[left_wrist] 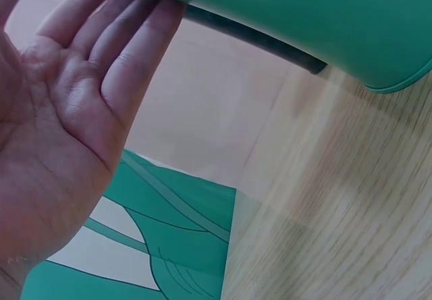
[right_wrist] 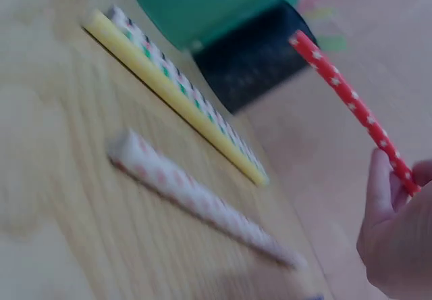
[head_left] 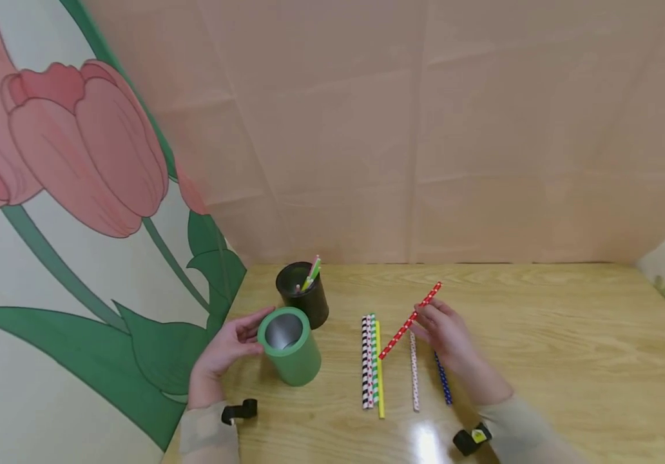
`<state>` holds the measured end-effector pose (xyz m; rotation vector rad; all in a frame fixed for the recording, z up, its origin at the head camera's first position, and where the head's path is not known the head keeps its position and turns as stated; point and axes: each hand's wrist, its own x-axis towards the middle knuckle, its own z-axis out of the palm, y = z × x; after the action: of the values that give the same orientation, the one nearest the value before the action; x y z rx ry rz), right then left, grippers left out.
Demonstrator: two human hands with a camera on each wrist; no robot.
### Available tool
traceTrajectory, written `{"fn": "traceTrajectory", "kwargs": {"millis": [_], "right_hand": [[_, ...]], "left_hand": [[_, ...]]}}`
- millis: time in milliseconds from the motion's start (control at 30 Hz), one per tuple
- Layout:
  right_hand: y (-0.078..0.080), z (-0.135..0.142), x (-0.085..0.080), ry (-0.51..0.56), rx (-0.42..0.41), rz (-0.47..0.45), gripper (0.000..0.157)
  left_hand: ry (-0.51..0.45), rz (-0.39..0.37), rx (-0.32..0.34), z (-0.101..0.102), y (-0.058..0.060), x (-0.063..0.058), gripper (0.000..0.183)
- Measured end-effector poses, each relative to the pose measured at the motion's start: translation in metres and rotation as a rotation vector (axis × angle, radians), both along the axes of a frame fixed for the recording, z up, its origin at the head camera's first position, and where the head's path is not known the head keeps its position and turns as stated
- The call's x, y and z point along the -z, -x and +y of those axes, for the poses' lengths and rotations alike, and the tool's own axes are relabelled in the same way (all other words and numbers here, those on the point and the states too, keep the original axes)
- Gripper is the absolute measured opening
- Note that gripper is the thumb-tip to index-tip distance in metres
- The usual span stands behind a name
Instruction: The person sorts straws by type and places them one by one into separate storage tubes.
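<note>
My right hand point(head_left: 445, 328) pinches a red paper straw with white stars point(head_left: 409, 322), held slanted above the table. In the right wrist view, the straw point(right_wrist: 344, 90) sticks out past the thumb and fingers. My left hand point(head_left: 234, 345) is at the left side of a green cylindrical cup point(head_left: 298, 361), standing upright with an open top. Its fingers point(left_wrist: 135, 63) look mostly straight, their tips at the cup wall and partly hidden; the palm stays apart. Beneath the red straw lie a white straw with pinkish-red marks point(head_left: 415, 380) and a dark blue dotted straw point(head_left: 444, 383).
Left of those, several straws lie side by side, among them a black-and-white striped straw point(head_left: 365, 361) and a yellow straw point(head_left: 381, 393). A black cup point(head_left: 318, 306) holding several colored straws stands behind the green one. A tulip-painted wall point(head_left: 106, 270) borders the wooden table point(head_left: 570, 348).
</note>
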<state>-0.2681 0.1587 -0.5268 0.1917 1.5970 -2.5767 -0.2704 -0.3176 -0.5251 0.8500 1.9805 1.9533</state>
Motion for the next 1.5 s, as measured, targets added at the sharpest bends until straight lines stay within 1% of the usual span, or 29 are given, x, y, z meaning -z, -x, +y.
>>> {"fn": "traceTrajectory", "kwargs": {"millis": [233, 400, 667, 833, 1000, 1200, 1333, 1500], "right_hand": [[-0.007, -0.045, -0.014, 0.066, 0.028, -0.013, 0.019], [-0.012, -0.076, -0.023, 0.077, 0.070, 0.011, 0.025], [-0.023, -0.117, -0.039, 0.090, 0.143, 0.110, 0.030], [-0.027, -0.134, -0.050, 0.122, 0.191, 0.187, 0.026], [-0.030, -0.151, -0.058, 0.162, 0.246, 0.296, 0.020], [-0.033, -0.168, -0.062, 0.168, 0.232, 0.412, 0.019], [-0.035, -0.179, -0.063, 0.144, 0.221, 0.462, 0.022], [-0.035, -0.193, -0.059, 0.085, 0.189, 0.493, 0.024]], "left_hand": [[-0.002, -0.012, -0.008, -0.003, -0.001, -0.004, 0.077], [0.007, 0.003, -0.013, -0.007, 0.000, -0.004, 0.075], [0.013, -0.005, -0.024, -0.015, -0.005, -0.003, 0.075], [0.023, 0.003, -0.032, -0.018, -0.007, -0.002, 0.073], [0.029, 0.014, -0.042, -0.019, -0.008, -0.004, 0.073], [0.030, 0.012, -0.043, -0.018, -0.009, -0.006, 0.074], [0.034, 0.010, -0.045, -0.019, -0.009, -0.005, 0.074], [0.040, 0.000, -0.049, -0.020, -0.009, -0.006, 0.075]]}}
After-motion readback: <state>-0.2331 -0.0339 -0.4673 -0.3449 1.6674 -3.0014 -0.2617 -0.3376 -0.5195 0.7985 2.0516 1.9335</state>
